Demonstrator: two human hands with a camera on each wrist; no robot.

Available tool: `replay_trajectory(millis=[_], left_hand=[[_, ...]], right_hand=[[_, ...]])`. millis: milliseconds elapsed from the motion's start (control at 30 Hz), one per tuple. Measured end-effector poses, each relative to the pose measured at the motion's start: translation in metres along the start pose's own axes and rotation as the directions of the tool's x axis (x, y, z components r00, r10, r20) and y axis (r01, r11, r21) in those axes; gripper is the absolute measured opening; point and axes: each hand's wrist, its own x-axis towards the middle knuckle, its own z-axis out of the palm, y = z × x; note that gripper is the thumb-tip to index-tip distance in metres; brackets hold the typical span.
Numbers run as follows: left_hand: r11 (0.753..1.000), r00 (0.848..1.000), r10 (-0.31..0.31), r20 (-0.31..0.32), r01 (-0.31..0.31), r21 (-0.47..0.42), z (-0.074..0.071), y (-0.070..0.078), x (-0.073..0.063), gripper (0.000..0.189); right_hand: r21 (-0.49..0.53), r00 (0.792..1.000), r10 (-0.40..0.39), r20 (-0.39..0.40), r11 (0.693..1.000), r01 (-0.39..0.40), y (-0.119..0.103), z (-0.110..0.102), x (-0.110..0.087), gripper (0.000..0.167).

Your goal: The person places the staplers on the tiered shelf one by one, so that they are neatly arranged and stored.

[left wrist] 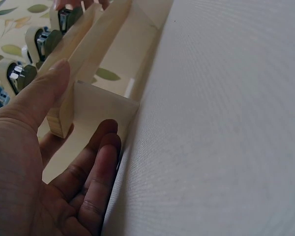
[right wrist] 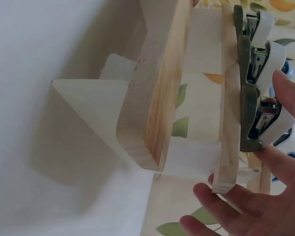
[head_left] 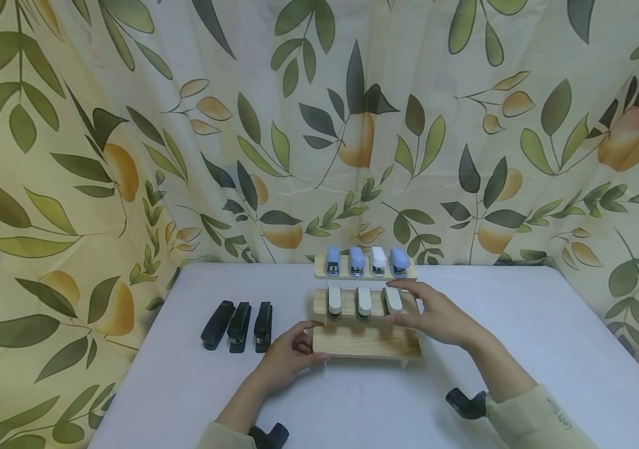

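A three-tier wooden display rack [head_left: 367, 344] stands on the table with a bare bottom board. My left hand [head_left: 292, 355] grips that board's left end, thumb on one face and index finger round the other; the remaining fingers are loosely bent below. On the middle board, my right hand [head_left: 434, 312] pinches the rightmost white stapler [head_left: 392, 300] between thumb and index finger. Its dark base [right wrist: 250, 120] sits against the board in the right wrist view. Beside it are two more white staplers, the middle one [head_left: 364, 302] and the left one [head_left: 334, 300].
Several small staplers, blue [head_left: 356, 260] and white [head_left: 377, 260], line the top board. Three black staplers [head_left: 239, 327] lie on the white table [head_left: 173, 374] left of the rack. A leaf-patterned curtain [head_left: 319, 156] hangs behind. Translucent supports [right wrist: 96, 101] hold up the boards.
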Motion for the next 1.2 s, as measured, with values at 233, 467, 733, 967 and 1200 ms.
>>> replay_trajectory(millis=[233, 467, 733, 967, 1200], left_hand=[[1.000, 1.000, 0.001, 0.002, -0.001, -0.005, 0.000, -0.001, 0.001, 0.065], [1.000, 1.000, 0.006, -0.001, -0.006, -0.011, 0.000, -0.003, 0.001, 0.064], [1.000, 1.000, 0.011, -0.005, -0.011, 0.001, 0.000, -0.002, 0.001, 0.064], [1.000, 1.000, 0.007, -0.001, -0.007, -0.004, 0.000, -0.001, 0.000, 0.064], [1.000, 1.000, 0.003, -0.002, -0.003, 0.002, -0.001, 0.000, -0.001, 0.065]], right_hand=[[0.035, 1.000, 0.018, 0.004, 0.999, -0.018, 0.000, 0.002, -0.001, 0.077], [0.060, 0.999, 0.031, 0.010, 0.998, -0.032, -0.001, 0.004, -0.002, 0.078], [0.087, 0.999, 0.046, 0.009, 0.995, -0.047, 0.003, 0.007, -0.004, 0.082], [0.105, 1.000, 0.023, -0.007, 0.994, -0.023, 0.007, 0.009, -0.005, 0.081], [0.132, 1.000, -0.005, -0.024, 0.991, 0.008, 0.009, 0.010, -0.006, 0.083]])
